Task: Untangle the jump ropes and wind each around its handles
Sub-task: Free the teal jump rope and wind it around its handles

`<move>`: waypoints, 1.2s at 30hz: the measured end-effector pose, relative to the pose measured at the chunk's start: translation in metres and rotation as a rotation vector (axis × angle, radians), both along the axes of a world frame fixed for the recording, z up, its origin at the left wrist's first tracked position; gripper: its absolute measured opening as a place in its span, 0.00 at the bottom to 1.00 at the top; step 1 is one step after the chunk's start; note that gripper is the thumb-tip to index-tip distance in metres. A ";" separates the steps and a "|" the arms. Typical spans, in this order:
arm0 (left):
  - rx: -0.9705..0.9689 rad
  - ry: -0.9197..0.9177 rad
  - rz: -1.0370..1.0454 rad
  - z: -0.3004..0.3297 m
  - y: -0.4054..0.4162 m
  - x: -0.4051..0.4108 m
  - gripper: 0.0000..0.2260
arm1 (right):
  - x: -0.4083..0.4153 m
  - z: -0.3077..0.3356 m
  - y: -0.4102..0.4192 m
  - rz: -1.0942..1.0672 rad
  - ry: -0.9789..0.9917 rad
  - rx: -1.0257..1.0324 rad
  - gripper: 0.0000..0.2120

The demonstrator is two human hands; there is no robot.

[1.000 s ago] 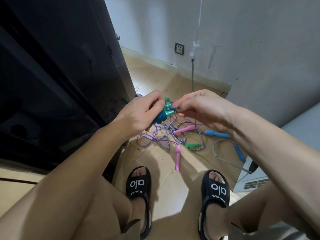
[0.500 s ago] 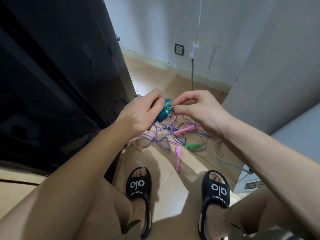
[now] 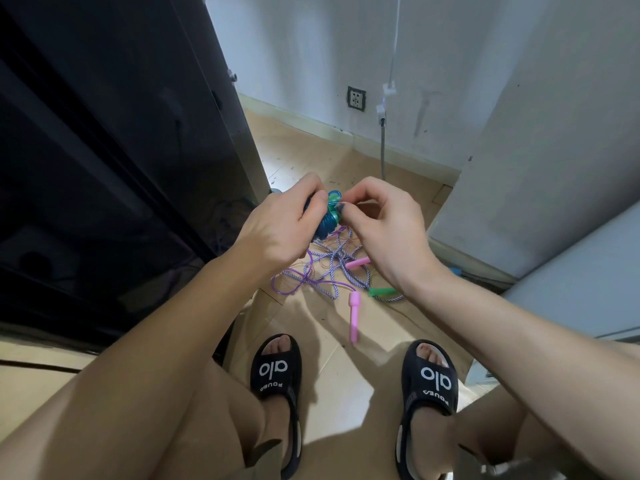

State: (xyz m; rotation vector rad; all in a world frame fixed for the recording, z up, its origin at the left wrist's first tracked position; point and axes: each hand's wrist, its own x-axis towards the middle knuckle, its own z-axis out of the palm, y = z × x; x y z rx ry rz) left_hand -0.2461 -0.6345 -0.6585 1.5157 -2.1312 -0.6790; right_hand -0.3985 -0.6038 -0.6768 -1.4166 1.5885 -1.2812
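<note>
My left hand grips the blue rope bundle, fingers and thumb curled round the wound coils and the handles inside them, which I hold up in front of me above the floor. My right hand is closed in a pinch at the top end of the bundle; the fingertips meet on what appears to be the last loop or the free end of the blue cord, though the exact strand is too small to tell. I judge the step in hand to be finishing the wrap on this first rope: securing the end so the coils do not spring loose. The next move calls for a firm hold from the left hand while the right tucks the end under a turn. On the floor below, the purple rope and the striped rope lie tangled, with two pink handles and a green handle among them.
</note>
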 end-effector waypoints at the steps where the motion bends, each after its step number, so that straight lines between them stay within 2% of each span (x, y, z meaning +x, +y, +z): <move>1: 0.007 0.007 0.001 0.001 0.000 -0.001 0.11 | 0.001 0.000 0.001 -0.006 -0.005 -0.012 0.05; 7: 0.063 0.076 0.032 0.001 0.002 -0.004 0.12 | 0.004 -0.003 0.000 -0.050 0.135 -0.166 0.05; 13: 0.082 0.101 0.052 0.000 0.001 -0.005 0.12 | 0.007 -0.004 -0.004 -0.049 0.167 -0.168 0.05; 18: 0.067 0.077 0.057 0.000 0.000 -0.006 0.12 | 0.005 0.004 -0.004 -0.053 -0.047 -0.124 0.07; 22: 0.069 0.078 0.054 -0.001 0.000 -0.004 0.12 | 0.003 0.004 -0.009 -0.052 -0.147 -0.002 0.09; 30: 0.036 0.070 0.050 0.001 -0.003 -0.004 0.11 | 0.002 0.007 -0.014 -0.050 -0.421 0.176 0.20; 34: -0.029 -0.046 0.028 -0.001 -0.005 -0.004 0.11 | 0.000 0.009 -0.014 -0.020 -0.660 0.406 0.15; 36: -0.052 -0.116 0.010 -0.002 -0.005 -0.006 0.11 | -0.006 0.008 -0.017 -0.005 -0.658 0.488 0.12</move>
